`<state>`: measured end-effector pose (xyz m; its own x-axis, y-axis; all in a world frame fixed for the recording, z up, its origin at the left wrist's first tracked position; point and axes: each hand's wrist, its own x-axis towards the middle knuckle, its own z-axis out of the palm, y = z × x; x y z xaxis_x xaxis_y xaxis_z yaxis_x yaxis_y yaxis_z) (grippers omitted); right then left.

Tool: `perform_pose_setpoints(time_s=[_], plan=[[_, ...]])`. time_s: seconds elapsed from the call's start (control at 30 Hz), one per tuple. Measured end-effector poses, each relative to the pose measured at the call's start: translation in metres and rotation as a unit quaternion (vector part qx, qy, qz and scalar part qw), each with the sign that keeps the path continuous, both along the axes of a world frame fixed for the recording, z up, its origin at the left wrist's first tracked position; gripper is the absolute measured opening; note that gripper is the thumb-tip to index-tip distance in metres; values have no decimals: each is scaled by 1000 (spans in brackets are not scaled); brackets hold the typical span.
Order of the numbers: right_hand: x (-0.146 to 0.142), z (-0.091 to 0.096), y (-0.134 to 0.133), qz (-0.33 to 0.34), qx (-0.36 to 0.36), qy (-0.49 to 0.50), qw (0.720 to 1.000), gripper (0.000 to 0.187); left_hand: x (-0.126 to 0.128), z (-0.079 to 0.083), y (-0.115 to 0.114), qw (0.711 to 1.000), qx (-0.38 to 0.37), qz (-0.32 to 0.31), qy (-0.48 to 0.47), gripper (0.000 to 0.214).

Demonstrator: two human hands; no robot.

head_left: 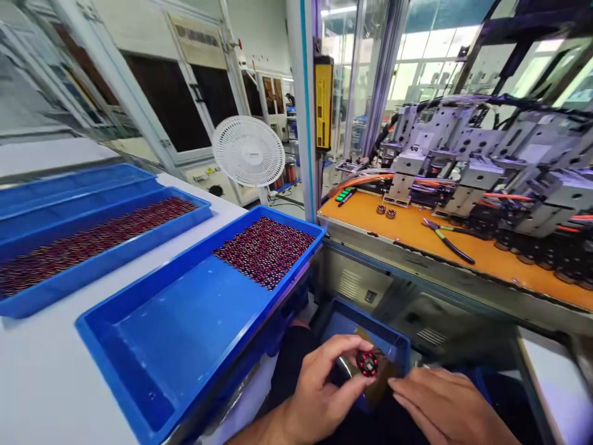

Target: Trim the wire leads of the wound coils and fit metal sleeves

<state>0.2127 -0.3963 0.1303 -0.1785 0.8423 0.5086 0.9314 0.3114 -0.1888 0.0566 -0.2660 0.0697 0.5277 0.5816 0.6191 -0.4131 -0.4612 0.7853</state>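
Between the thumb and fingers of my left hand (pixel 319 389) is a small round black part with red spots (pixel 367 363), its spotted face turned up toward me. Just right of it, apart from the part, is my right hand (pixel 447 402). Its thumb and fingers are pressed together, and whatever may be between them is hidden. Below both hands, a blue bin (pixel 401 346) with brown sheet material in it is partly covered by them. To the left, a long blue tray (pixel 176 321) carries a packed block of small red-and-dark pieces (pixel 269 250) at its far end.
Another blue tray (pixel 106 256) filled with thin dark-red pieces lies further left on the white table (pixel 41 371). A white fan (pixel 249 151) stands behind. On the right, an orange bench (pixel 407 238) bears pliers (pixel 447 240), two small round parts and metal fixtures (pixel 482 173).
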Motion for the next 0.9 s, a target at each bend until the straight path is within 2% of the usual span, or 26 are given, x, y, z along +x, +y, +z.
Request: perform_pose_setpoints(time_s=[0.1,0.17,0.23,0.43,0.63,0.7,0.73,0.77,0.83,0.9], plan=[[-6,8,0,-36,5,17,999,33,-4,-2,4,1000,-19,-9,2,62],[-9,12,0,-49,24,-10,998,24,-5,-2,5,1000,-26,-15,3,61],[-9,13,3,-44,32,-33,998,26,-5,-2,4,999,-35,-20,5,60],[-8,-2,8,-25,-97,29,994,38,-5,1,3,998,-54,-22,14,59],[-9,-10,-11,28,-152,162,975,39,-1,-2,4,996,-79,-44,26,60],[-5,-8,-11,34,-171,246,953,24,1,-2,3,995,-81,-59,27,59],[-2,-7,-9,20,-177,297,938,14,2,-2,3,994,-81,-67,28,58],[1,-6,-7,-5,-178,353,918,12,3,-1,2,994,-79,-74,28,58],[4,-5,-1,-70,-174,470,863,21,4,-1,1,993,-69,-92,27,58],[3,-7,6,-95,-181,573,794,22,5,0,0,992,-54,-114,32,58]])
